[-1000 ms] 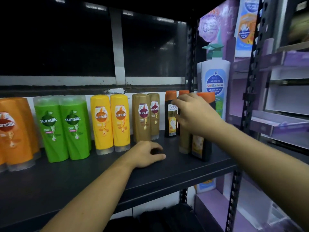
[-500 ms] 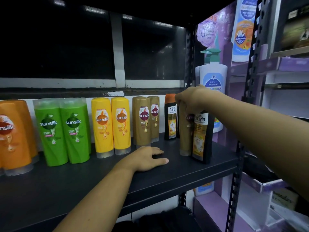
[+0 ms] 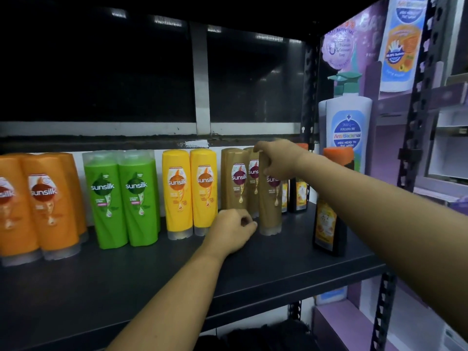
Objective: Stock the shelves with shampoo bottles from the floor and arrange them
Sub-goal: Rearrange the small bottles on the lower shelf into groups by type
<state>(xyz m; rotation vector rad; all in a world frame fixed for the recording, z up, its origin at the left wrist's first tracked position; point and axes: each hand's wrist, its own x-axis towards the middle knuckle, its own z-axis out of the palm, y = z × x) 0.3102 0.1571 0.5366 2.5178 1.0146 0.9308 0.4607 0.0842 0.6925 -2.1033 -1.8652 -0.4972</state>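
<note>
Back row stocked on shelf (image 3: 291, 269). Right hand (image 3: 281, 158) fingers pinching brown Sunsilk bottle (image 3: 270, 198), not yet aligned; left hand (image 3: 231, 230) fingers curled, empty. Black Shayla bottle (image 3: 329, 214) unplaced.

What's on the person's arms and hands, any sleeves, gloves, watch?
Nothing visible. Left hand and right hand are bare, no gloves or rings that show. Both forearms are uncovered to the frame edge: no sleeves, watch or bands in view.

Two bare forearms in view, no sleeves visible up to the frame edge; left hand (image 3: 231, 230) and right hand (image 3: 279, 158) ungloved; no rings, watch or wristbands seen; fingernails short.
</note>
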